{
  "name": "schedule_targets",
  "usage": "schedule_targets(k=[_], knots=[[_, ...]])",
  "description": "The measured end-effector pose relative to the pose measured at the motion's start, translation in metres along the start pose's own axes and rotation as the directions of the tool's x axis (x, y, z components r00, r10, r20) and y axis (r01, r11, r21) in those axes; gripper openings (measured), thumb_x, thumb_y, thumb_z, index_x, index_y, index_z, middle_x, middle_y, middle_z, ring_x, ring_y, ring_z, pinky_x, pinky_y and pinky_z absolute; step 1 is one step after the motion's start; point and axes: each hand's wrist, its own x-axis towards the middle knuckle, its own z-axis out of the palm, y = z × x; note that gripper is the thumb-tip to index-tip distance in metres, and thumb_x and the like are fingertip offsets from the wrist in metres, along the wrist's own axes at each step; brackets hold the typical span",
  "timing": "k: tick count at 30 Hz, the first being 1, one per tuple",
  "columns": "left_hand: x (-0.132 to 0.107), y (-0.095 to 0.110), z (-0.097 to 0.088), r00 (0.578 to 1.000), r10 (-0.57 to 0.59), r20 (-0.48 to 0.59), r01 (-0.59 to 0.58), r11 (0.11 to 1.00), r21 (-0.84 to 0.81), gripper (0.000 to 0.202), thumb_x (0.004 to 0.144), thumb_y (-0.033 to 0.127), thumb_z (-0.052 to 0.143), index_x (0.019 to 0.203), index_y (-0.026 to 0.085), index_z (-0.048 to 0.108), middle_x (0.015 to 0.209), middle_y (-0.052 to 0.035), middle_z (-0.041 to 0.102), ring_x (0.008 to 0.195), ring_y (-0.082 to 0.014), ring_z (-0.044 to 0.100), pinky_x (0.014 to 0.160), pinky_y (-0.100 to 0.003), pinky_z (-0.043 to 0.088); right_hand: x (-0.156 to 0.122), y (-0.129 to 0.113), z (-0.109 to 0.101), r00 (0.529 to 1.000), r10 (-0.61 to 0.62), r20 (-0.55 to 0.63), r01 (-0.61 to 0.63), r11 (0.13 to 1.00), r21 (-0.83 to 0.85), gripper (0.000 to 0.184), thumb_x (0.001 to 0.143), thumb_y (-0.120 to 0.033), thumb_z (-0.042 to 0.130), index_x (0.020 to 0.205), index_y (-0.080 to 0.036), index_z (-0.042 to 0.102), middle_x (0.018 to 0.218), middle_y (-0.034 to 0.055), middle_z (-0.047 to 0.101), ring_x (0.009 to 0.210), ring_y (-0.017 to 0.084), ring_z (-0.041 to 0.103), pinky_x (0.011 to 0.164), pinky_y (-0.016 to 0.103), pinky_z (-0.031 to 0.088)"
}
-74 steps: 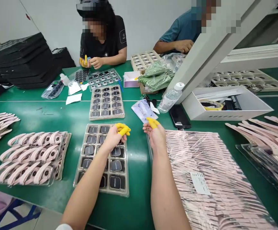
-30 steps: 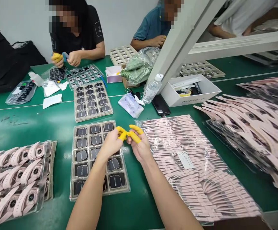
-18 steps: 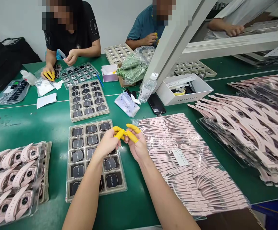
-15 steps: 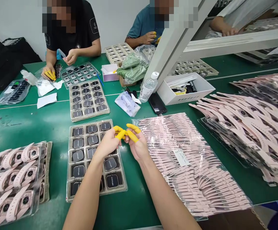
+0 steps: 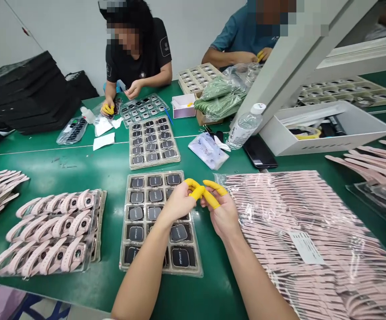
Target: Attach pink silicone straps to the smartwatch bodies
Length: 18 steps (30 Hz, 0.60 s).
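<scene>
Left hand [image 5: 178, 203] pinches a yellow finger cot [image 5: 197, 192] against the open right hand [image 5: 222, 214]; the cot appears soft, thin and light, best held at its open end.

My left hand [image 5: 177, 205] and right hand [image 5: 223, 217] wear yellow finger cots [image 5: 196, 191]. The watch straps [image 5: 296, 213] are pink, laid in repeating slanted rows. The tray [image 5: 161, 266] is beige, its black watch faces [image 5: 180, 257] set in a grid. The bench mat [image 5: 106, 155] is green, crossed by one thin white line.
</scene>
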Motion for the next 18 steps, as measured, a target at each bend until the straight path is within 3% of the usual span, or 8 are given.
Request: schedule_targets(k=[6, 10, 14, 18], knots=[[-0.0026, 0.0012, -0.0003, 0.998, -0.018, 0.059, 0.022, 0.998, -0.066, 0.038, 0.081, 0.048, 0.078, 0.092, 0.019, 0.055, 0.073, 0.0036, 0.059, 0.054, -0.0087, 0.052, 0.046, -0.02, 0.04, -0.0013, -0.0012, -0.0033, 1.0, -0.025, -0.002, 0.025, 0.999, 0.03, 0.044, 0.074, -0.047, 0.091, 0.11, -0.028, 0.075, 0.093, 0.0017, 0.066, 0.066, 0.013, 0.057, 0.06, 0.029, 0.05], [-0.0014, -0.0021, -0.0025, 0.999, -0.017, 0.044, 0.02, 0.997, -0.07, 0.024, 0.087, 0.039, 0.068, 0.092, 0.019, 0.054, 0.072, 0.0045, 0.057, 0.051, -0.0076, 0.05, 0.046, -0.019, 0.04, -0.003, -0.0039, -0.0046, 0.998, -0.047, 0.037, 0.047, 0.999, 0.004, 0.043, 0.077, -0.047, 0.089, 0.113, -0.028, 0.074, 0.095, 0.0029, 0.067, 0.068, 0.015, 0.059, 0.061, 0.03, 0.052], [-0.0009, -0.0054, -0.0044, 1.0, -0.025, -0.012, 0.025, 0.999, 0.027, 0.014, 0.089, 0.031, 0.062, 0.092, 0.019, 0.056, 0.078, 0.003, 0.059, 0.054, -0.0072, 0.051, 0.048, -0.019, 0.04, -0.0033, -0.0046, -0.0038, 0.997, -0.057, 0.047, 0.057, 0.998, 0.006, 0.041, 0.081, -0.047, 0.085, 0.117, -0.03, 0.074, 0.098, 0.0031, 0.064, 0.071, 0.016, 0.061, 0.06, 0.03, 0.052], [-0.0025, -0.0045, -0.0051, 0.999, -0.046, 0.015, 0.044, 0.994, 0.101, 0.011, 0.091, 0.03, 0.06, 0.091, 0.019, 0.056, 0.078, 0.0027, 0.061, 0.055, -0.0078, 0.051, 0.049, -0.019, 0.038, -0.0016, -0.0027, -0.0037, 0.999, -0.052, 0.015, 0.053, 0.999, -0.014, 0.043, 0.076, -0.047, 0.09, 0.113, -0.03, 0.077, 0.094, 0.0011, 0.061, 0.069, 0.014, 0.059, 0.059, 0.028, 0.052]])
